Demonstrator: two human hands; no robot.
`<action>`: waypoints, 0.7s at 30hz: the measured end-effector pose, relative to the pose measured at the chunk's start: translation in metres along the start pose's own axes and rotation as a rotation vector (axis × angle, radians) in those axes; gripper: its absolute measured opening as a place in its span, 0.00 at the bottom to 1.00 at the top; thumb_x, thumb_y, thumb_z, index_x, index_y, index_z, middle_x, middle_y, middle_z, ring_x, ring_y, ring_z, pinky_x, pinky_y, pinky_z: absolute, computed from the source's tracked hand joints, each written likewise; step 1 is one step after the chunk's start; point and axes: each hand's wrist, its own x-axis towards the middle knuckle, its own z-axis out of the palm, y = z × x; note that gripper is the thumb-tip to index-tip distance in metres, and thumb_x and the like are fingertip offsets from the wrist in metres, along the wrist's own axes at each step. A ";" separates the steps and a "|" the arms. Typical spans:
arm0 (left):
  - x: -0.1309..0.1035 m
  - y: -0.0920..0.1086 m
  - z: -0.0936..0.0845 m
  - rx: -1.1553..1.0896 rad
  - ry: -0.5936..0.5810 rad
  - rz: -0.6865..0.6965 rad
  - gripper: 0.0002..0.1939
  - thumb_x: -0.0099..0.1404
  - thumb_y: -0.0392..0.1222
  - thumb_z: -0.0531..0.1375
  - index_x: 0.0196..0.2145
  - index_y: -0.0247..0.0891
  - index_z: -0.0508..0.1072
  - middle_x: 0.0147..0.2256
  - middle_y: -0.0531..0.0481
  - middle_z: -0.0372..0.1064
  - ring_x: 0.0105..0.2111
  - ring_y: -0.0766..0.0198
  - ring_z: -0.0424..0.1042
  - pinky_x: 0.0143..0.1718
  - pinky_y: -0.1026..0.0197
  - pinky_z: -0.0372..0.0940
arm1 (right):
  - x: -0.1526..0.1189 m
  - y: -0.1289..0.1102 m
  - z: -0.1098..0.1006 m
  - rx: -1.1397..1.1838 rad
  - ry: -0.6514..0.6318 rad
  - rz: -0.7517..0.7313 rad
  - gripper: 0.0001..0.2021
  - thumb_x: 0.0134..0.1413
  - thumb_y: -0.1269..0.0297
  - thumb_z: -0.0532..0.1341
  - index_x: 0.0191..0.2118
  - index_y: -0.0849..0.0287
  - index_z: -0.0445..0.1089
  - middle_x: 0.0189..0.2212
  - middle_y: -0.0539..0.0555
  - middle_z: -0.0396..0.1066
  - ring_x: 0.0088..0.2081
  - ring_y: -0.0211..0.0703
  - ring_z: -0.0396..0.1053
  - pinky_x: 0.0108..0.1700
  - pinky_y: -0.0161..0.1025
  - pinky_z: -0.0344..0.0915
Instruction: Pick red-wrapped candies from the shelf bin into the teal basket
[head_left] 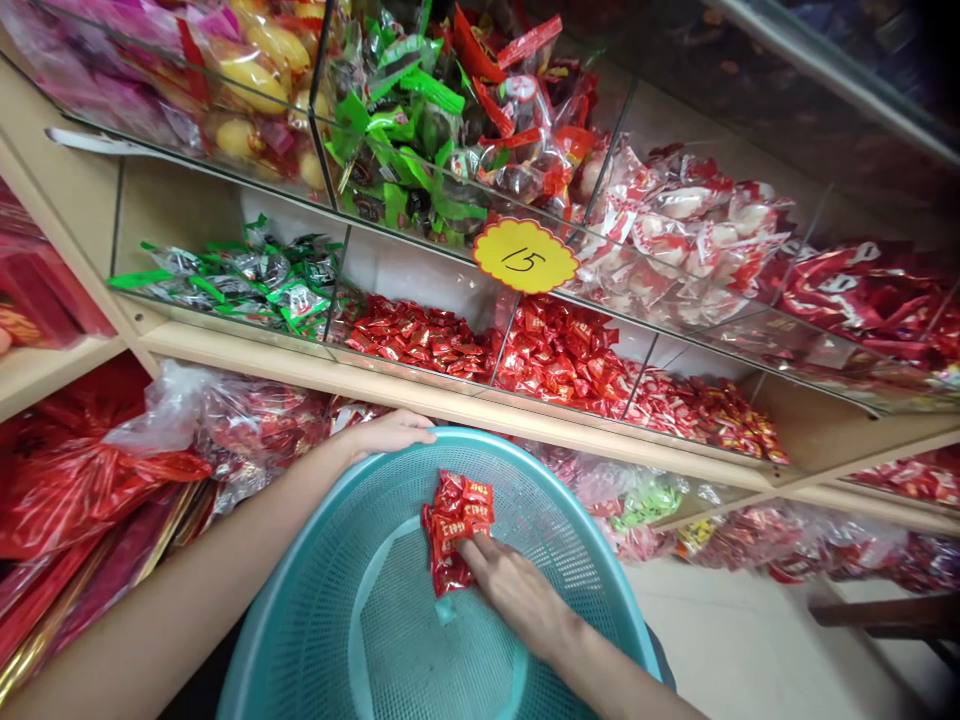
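A teal mesh plastic basket (439,440) sits tilted in front of the shelf. My left hand (390,433) is closed on its far rim, close to the wooden shelf edge. Inside the basket, my right hand (517,590) is closed on a bunch of red-wrapped candies (457,530) with yellow print. My thumb and fingertips are partly hidden against the wrappers. Whether the bunch touches the basket's mesh floor, I cannot tell. Just beyond the rim, similar red-wrapped candies (559,350) fill a shelf compartment.
Clear dividers split the shelf (570,430) into compartments of green-wrapped (270,280), red and pink sweets. A yellow tag (525,257) reading 15 hangs above. Bagged goods (255,420) lie beneath the shelf. Dark furniture legs (892,615) stand on the floor (720,640) at right.
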 end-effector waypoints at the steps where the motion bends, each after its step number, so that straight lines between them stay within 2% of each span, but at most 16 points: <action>1: 0.000 0.000 0.000 0.005 0.005 -0.002 0.21 0.50 0.50 0.57 0.37 0.31 0.71 0.33 0.48 0.69 0.31 0.64 0.64 0.33 0.64 0.57 | -0.002 0.004 -0.002 0.003 -0.002 0.015 0.13 0.51 0.79 0.49 0.42 0.59 0.56 0.36 0.53 0.64 0.35 0.40 0.66 0.35 0.35 0.63; 8: 0.001 -0.001 0.000 0.020 0.020 -0.005 0.21 0.49 0.51 0.57 0.37 0.33 0.71 0.31 0.50 0.69 0.30 0.65 0.63 0.32 0.65 0.56 | -0.002 0.010 -0.005 0.037 -0.007 0.063 0.10 0.52 0.79 0.47 0.37 0.59 0.57 0.35 0.55 0.65 0.34 0.40 0.67 0.34 0.36 0.63; 14: 0.000 -0.003 -0.001 -0.008 -0.004 0.023 0.21 0.48 0.52 0.57 0.35 0.32 0.71 0.31 0.50 0.68 0.30 0.65 0.63 0.31 0.65 0.56 | -0.001 0.010 -0.005 0.049 -0.013 0.114 0.12 0.52 0.77 0.49 0.43 0.59 0.57 0.38 0.55 0.64 0.38 0.42 0.67 0.36 0.36 0.64; 17: 0.000 -0.003 -0.001 -0.017 -0.013 0.025 0.22 0.49 0.52 0.57 0.35 0.32 0.71 0.31 0.50 0.68 0.30 0.64 0.63 0.31 0.65 0.56 | -0.003 0.016 -0.025 0.050 0.013 0.132 0.09 0.54 0.72 0.51 0.41 0.58 0.58 0.38 0.54 0.64 0.36 0.42 0.67 0.33 0.35 0.63; 19: 0.000 -0.002 -0.001 -0.030 -0.020 0.024 0.22 0.49 0.52 0.57 0.36 0.31 0.70 0.31 0.49 0.68 0.29 0.65 0.63 0.31 0.65 0.56 | -0.003 0.026 -0.050 0.062 0.075 0.163 0.07 0.56 0.69 0.50 0.41 0.58 0.58 0.37 0.54 0.64 0.34 0.41 0.68 0.33 0.35 0.63; 21: 0.001 -0.001 0.000 -0.028 -0.023 0.026 0.22 0.49 0.52 0.57 0.36 0.31 0.70 0.31 0.49 0.68 0.29 0.65 0.63 0.32 0.65 0.57 | 0.000 0.043 -0.080 0.087 0.194 0.186 0.08 0.57 0.66 0.48 0.43 0.58 0.57 0.38 0.54 0.64 0.34 0.40 0.67 0.34 0.35 0.63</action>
